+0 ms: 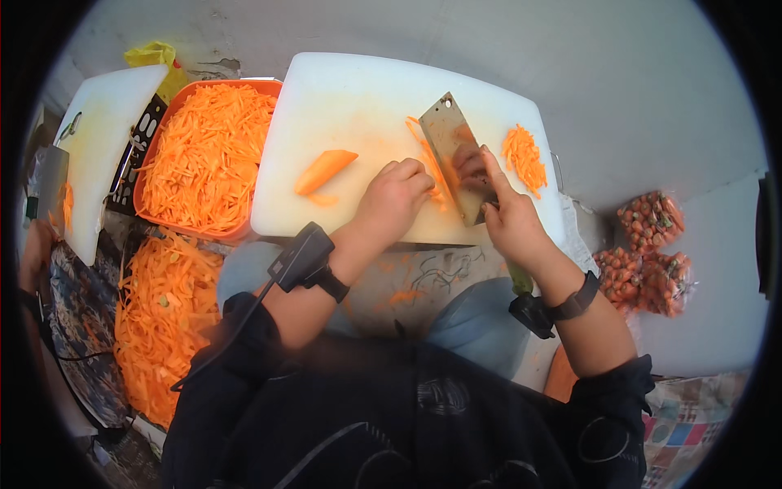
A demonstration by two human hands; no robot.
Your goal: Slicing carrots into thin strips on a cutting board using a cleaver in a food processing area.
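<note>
A white plastic cutting board [379, 91] lies before me. My right hand [516, 223] grips a cleaver [441, 125], its index finger laid along the broad blade and its green handle [519, 278] showing below the palm. Close to the left of the blade, my left hand [397, 192] has its fingers curled down over sliced carrot [431, 160], partly hidden by the hand and the cleaver. A peeled carrot piece [327, 171] with a slanted cut end rests on the board's left half. Toward the right edge sits a small heap of carrot strips [524, 160].
Left of the board, an orange tub [139, 198] is heaped with carrot strips. Below it is a pile of carrot peelings [162, 324]. Another person's hand [36, 253] is beside a second cutting board [116, 104]. Bagged carrots [650, 220] stand at right, near the wall [611, 73].
</note>
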